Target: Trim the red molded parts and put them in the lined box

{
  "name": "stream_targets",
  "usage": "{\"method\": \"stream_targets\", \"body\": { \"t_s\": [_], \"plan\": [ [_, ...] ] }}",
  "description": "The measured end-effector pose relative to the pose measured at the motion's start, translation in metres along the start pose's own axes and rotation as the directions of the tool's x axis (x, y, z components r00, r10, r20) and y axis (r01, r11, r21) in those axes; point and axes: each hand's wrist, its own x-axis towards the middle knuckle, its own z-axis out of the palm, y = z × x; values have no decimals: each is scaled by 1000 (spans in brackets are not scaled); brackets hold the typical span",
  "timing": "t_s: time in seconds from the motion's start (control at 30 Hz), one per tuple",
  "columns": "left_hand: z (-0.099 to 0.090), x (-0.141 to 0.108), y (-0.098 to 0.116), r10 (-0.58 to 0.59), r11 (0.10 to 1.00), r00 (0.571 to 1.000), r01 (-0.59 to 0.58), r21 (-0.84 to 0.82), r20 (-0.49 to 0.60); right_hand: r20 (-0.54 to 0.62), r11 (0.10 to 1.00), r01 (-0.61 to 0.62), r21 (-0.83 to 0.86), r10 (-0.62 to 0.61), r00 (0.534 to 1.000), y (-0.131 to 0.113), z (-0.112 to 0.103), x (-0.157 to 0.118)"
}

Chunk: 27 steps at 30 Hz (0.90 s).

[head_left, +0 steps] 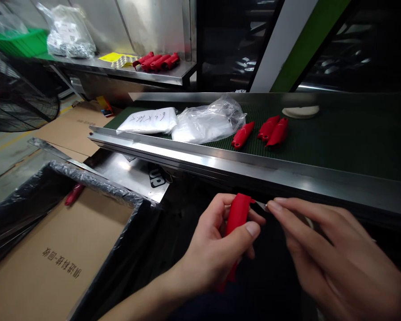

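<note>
Behind a metal rail [220, 163], a dark green belt [350, 138] runs across the view, and a metal table [110, 67] stands farther back with four red shells [158, 62] in a row, a yellow sheet [112, 57] and a stuffed clear bag [70, 38]. On the belt lie a white packet [149, 121] with handwriting, a crumpled plastic bag [209, 122], a single red shell [243, 135] just beside it, two more [274, 130] side by side, and a pale curved piece [300, 112] to their right. Below the rail, the left hand [214, 247] grips a tilted red shell [238, 214] between its thumb and curled fingers. Close on the right, the right hand [327, 247] pinches a small pointed blade [261, 205], fingers closed; its tip is at the shell's top edge, though I cannot tell whether they touch. At left, a bin [118, 189] lined with black plastic holds a cardboard sheet [63, 249] and another red shell [74, 195].
</note>
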Motion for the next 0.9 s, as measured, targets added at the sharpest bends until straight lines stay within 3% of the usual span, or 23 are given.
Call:
{"method": "stream_targets", "body": {
  "t_s": [0.27,0.43,0.57,0.7,0.9],
  "plan": [
    [1,3,2,-8,1000,1000,8,4,-8,14,997,39,-61,-39,999,0,5,-4],
    [1,0,0,-25,998,999,28,-61,42,-80,985,-167,39,169,982,-12,8,-2],
    [-1,-5,-3,-44,977,985,78,-200,168,-135,968,-231,100,243,961,-23,7,1],
    [0,-3,-6,-73,944,982,125,-304,174,-138,978,-181,100,193,971,-22,3,1],
    [3,0,-5,-138,901,951,237,-364,278,-87,995,20,96,-12,996,-12,-2,-3]
  ]
}}
